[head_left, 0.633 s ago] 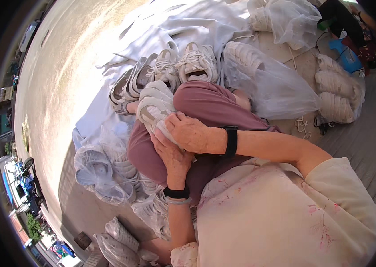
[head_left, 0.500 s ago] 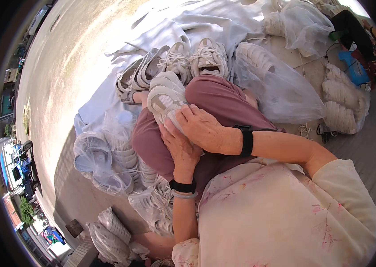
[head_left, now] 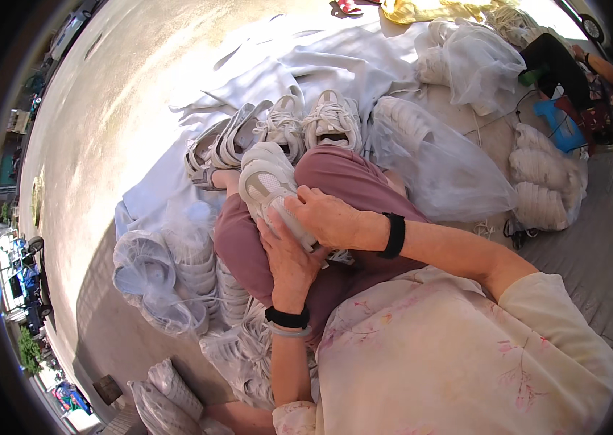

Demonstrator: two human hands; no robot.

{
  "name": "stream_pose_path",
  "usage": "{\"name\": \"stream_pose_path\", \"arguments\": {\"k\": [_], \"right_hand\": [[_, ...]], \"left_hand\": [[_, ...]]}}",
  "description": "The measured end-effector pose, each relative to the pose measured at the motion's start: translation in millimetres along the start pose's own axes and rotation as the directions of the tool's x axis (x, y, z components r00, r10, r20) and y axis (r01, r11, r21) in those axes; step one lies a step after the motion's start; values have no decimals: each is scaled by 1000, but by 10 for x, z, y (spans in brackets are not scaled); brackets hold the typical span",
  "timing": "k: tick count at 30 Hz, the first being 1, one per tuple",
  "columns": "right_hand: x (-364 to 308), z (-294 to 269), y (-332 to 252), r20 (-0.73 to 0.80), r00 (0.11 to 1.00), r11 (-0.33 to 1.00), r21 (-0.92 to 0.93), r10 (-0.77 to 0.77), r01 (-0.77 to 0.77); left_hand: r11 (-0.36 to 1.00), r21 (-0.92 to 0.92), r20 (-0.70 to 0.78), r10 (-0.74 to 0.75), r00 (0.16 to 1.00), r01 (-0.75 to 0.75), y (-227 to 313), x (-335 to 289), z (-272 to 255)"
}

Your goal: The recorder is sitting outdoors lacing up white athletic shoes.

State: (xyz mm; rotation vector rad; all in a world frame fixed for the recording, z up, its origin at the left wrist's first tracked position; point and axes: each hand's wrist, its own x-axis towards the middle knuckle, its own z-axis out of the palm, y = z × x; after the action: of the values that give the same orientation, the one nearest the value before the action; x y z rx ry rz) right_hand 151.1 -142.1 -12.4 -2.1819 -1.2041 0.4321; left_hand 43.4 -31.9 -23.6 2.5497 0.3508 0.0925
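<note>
A pale sneaker point(head_left: 268, 190) with a grey-trimmed toe lies across my lap, its toe pointing away from me. My left hand point(head_left: 288, 262) wraps round the sneaker's near part from the left, fingers along its side. From the right, my right hand point(head_left: 332, 220) closes its bent fingers on the upper; whether a lace or edge is pinched there is hidden. Just beyond my knees stand a laced sneaker point(head_left: 333, 119), another laced sneaker point(head_left: 282, 125) and, to their left, open shoe uppers point(head_left: 237, 135).
Clear plastic bags of shoe parts lie at the left point(head_left: 158, 275) and right point(head_left: 437, 159). A white sheet point(head_left: 306, 65) covers the ground ahead. Bundled parts point(head_left: 248, 355) sit by my left forearm. Another person's arm point(head_left: 606, 69) and a blue object point(head_left: 560, 125) show at far right.
The view has shifted, so the surroundings sit slightly lower. My right hand has moved slightly on the sneaker, and more of the sneaker's near part shows between my hands.
</note>
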Motion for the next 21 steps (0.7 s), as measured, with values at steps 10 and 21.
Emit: {"name": "stream_pose_path", "arguments": {"k": [10, 21], "right_hand": [[-8, -21, 35, 7, 999, 999, 35, -38, 38], [-146, -534, 232, -123, 987, 964, 230, -106, 133]], "left_hand": [[991, 127, 87, -48, 995, 37, 34, -35, -67], [999, 33, 33, -6, 999, 4, 166, -91, -213]]}}
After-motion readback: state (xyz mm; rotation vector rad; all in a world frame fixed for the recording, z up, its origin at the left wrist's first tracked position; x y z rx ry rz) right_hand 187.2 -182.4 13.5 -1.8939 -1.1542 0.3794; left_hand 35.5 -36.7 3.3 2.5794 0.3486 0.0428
